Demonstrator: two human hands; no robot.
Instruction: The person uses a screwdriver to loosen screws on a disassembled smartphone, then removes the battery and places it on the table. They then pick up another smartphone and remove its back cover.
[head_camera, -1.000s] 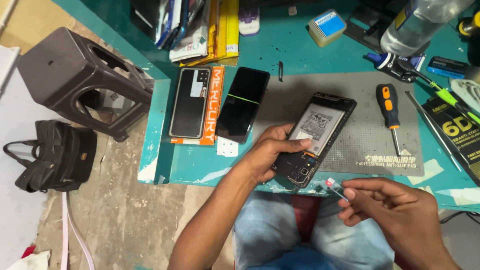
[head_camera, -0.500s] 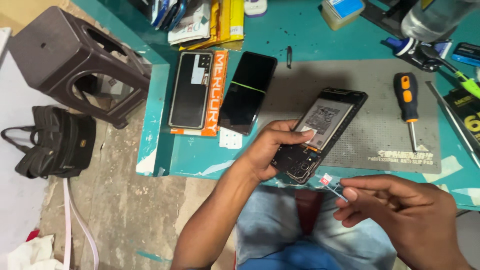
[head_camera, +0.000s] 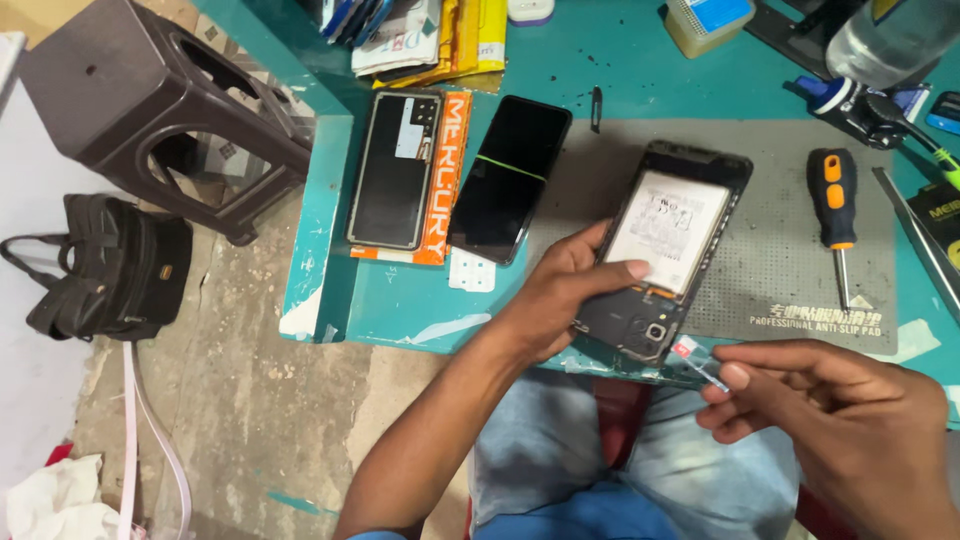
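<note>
Teal workbench (head_camera: 400, 300) fills the upper field; one dark plastic stool (head_camera: 150, 100) stands on the floor at 10 o'clock, one black bag (head_camera: 110, 265) at 9 o'clock. One grey anti-slip mat (head_camera: 790, 270) covers the bench from centre towards 3 o'clock.

Phones and parts, counted: one opened phone (head_camera: 670, 250) with back removed and white battery exposed, lying half on the mat at its near edge; one black phone (head_camera: 510, 175), screen up, at 11 o'clock of it; one detached back frame (head_camera: 392, 170) beyond that, resting on an orange packet. One screwdriver (head_camera: 835, 200) with orange-and-black handle lies on the mat at 2 o'clock.

Left hand (head_camera: 560, 300) grips the opened phone by its left edge, thumb laid across the lower battery. Right hand (head_camera: 850, 410), at 5 o'clock of the phone, is pinched narrowly on a small clear strip with a red end (head_camera: 700, 360), its tip just beside the phone's camera corner.

Handling judgement: the phone looks light and stiff, but fragile with internals bare; hold by the frame edges, not the battery or board. The strip looks flimsy and possibly tacky; it is best held at one end.
</note>
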